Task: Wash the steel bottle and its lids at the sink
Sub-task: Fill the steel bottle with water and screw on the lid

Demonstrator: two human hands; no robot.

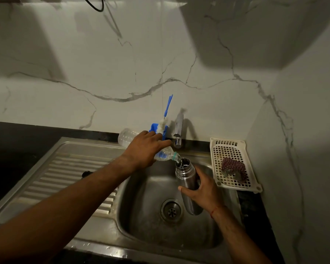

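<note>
My right hand (202, 189) grips the steel bottle (187, 178) around its middle and holds it upright, slightly tilted, over the sink basin (141, 212). The bottle's mouth is open, with no lid on it. My left hand (143, 147) grips a clear plastic bottle (165, 155) with a blue label, tipped so its neck points into the steel bottle's mouth. Water runs from it into the steel bottle. A small black object (86, 173), perhaps a lid, sits on the drainboard behind my left forearm.
A chrome tap (178, 130) stands on the back wall above the basin. A blue-handled bottle brush (167, 111) stands in a blue holder (154, 128). A white perforated tray (231, 149) holding a scrubber (233, 168) lies right of the sink. The ribbed drainboard (51, 178) is left.
</note>
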